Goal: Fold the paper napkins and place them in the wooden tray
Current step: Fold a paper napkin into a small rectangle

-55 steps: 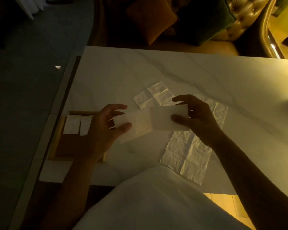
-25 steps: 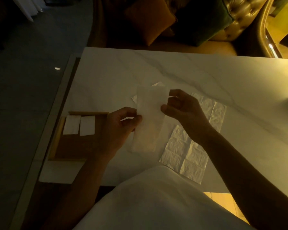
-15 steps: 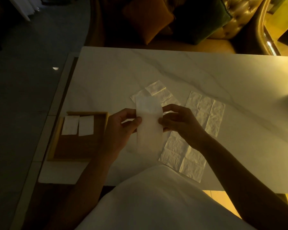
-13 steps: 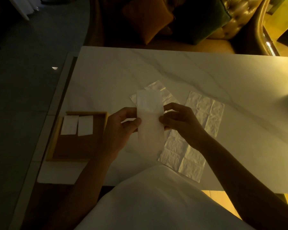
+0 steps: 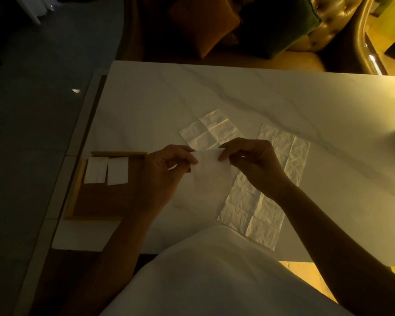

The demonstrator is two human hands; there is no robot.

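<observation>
Napkin (image 5: 211, 179): white; smooth; folded strip | left hand (image 5: 162, 169); right hand (image 5: 253, 165): each pinches top corner

2 folded napkins (image 5: 118, 171) in wooden tray (image 5: 100, 201), white napkin (image 5: 211, 173) pinched

Dim, warm yellow light comes from the right of the frame, glaring on the table (image 5: 374, 124) (the left sinks near-black); edges bow, detail is soft.
</observation>
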